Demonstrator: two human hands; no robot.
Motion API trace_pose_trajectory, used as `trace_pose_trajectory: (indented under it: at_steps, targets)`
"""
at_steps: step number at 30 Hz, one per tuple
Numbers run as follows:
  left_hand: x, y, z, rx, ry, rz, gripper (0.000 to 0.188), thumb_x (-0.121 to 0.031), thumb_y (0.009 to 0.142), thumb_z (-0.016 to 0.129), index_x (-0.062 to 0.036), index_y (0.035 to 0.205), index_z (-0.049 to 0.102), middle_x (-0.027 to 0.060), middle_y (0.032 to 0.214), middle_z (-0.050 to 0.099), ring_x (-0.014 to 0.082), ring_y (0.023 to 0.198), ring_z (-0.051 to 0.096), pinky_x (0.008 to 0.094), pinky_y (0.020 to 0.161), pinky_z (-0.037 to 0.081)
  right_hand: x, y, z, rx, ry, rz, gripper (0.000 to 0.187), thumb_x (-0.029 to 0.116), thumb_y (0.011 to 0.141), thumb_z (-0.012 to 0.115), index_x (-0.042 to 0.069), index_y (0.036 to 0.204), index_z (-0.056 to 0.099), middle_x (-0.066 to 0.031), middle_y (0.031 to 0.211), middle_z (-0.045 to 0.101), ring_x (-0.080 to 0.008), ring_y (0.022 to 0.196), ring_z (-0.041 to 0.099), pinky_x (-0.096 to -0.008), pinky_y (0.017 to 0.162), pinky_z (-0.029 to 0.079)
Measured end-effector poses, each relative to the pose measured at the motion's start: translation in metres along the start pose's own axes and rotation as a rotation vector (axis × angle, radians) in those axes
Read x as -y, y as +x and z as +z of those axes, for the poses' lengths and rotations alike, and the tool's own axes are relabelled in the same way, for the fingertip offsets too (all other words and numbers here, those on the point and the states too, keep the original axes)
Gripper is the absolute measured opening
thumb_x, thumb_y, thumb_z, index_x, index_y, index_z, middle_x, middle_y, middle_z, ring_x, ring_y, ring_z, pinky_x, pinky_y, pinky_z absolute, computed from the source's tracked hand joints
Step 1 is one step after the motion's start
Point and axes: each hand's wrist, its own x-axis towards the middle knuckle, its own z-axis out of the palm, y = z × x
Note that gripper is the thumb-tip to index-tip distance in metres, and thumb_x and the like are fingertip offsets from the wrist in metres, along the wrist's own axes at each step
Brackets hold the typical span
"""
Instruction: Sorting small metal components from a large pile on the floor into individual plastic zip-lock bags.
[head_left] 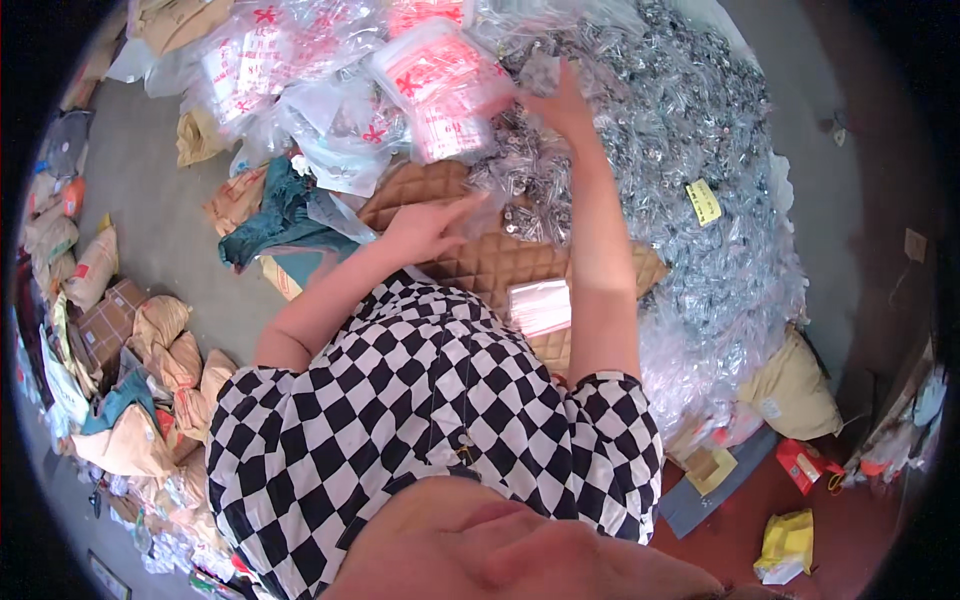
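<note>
My left hand (428, 230) is over the brown quilted pad (470, 268), its fingers closed on the edge of a small clear plastic bag (484, 214). Farther out, my right hand (566, 108) reaches to the near-left part of a large heap of clear bags (670, 130) with small metal parts. Its thumb and fingers are apart, touching or close to a frosted clear bag (541, 74); I see no firm grip. Left of that hand lie stacked packs of flat plastic bags (440, 80) with red print. A pinkish-white pack of bags (540, 306) rests on the pad near my body.
Larger printed plastic sacks (250, 60) lie at the far left, with a teal cloth (275, 215) nearer. Brown sacks (170, 350) and a cardboard box (108, 322) crowd the left side. A tan sack (795, 390) and a yellow bag (787, 545) are at the right.
</note>
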Motion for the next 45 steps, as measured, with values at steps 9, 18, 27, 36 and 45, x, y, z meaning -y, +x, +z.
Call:
trace_pose_trajectory:
  at_steps: [9, 18, 27, 36, 45]
  targets:
    - [0.026, -0.007, 0.010, -0.278, -0.010, 0.142, 0.027, -0.012, 0.083, 0.062, -0.0119, 0.110, 0.065, 0.0132, 0.083, 0.058, 0.0330, 0.079, 0.060, 0.0446, 0.069, 0.048, -0.013, -0.012, 0.006, 0.022, -0.396, 0.145, 0.067, 0.046, 0.074, 0.076, 0.008, 0.126, 0.060, -0.0174, 0.117, 0.067, -0.0347, 0.109, 0.064, -0.0416, 0.090, 0.050]
    - [0.020, 0.052, -0.008, -0.138, 0.027, 0.274, 0.018, -0.008, 0.082, 0.065, -0.0092, 0.100, 0.068, 0.0144, 0.110, 0.060, 0.0327, 0.103, 0.057, 0.0396, 0.088, 0.048, 0.031, -0.161, -0.061, 0.329, 0.259, 0.167, 0.053, 0.022, 0.077, 0.077, 0.000, 0.122, 0.062, -0.0116, 0.112, 0.069, -0.0198, 0.102, 0.062, -0.0329, 0.094, 0.046]
    - [-0.032, 0.068, 0.003, 0.221, -0.052, 0.616, 0.019, -0.010, 0.076, 0.071, -0.0153, 0.093, 0.076, 0.0187, 0.137, 0.048, 0.0368, 0.129, 0.042, 0.0454, 0.108, 0.034, 0.074, -0.217, -0.084, 0.249, -0.077, -0.074, 0.036, 0.015, 0.076, 0.067, 0.013, 0.111, 0.060, -0.0130, 0.111, 0.065, -0.0357, 0.100, 0.064, -0.0433, 0.081, 0.051]
    - [-0.062, 0.067, 0.004, 0.364, -0.053, 0.722, 0.020, -0.009, 0.076, 0.071, -0.0154, 0.094, 0.076, 0.0118, 0.138, 0.049, 0.0335, 0.131, 0.041, 0.0442, 0.110, 0.031, 0.065, -0.267, -0.090, -0.059, -0.079, -0.171, 0.038, 0.003, 0.078, 0.068, 0.012, 0.115, 0.063, -0.0115, 0.113, 0.064, -0.0279, 0.097, 0.066, -0.0364, 0.078, 0.053]
    - [-0.075, 0.076, 0.000, 0.428, -0.026, 0.671, 0.017, -0.010, 0.080, 0.068, -0.0125, 0.095, 0.075, 0.0104, 0.135, 0.053, 0.0313, 0.130, 0.044, 0.0431, 0.109, 0.032, 0.049, -0.292, -0.078, -0.240, 0.003, -0.234, 0.018, 0.017, 0.082, 0.072, 0.009, 0.098, 0.070, -0.0093, 0.097, 0.068, -0.0298, 0.091, 0.064, -0.0382, 0.079, 0.051]
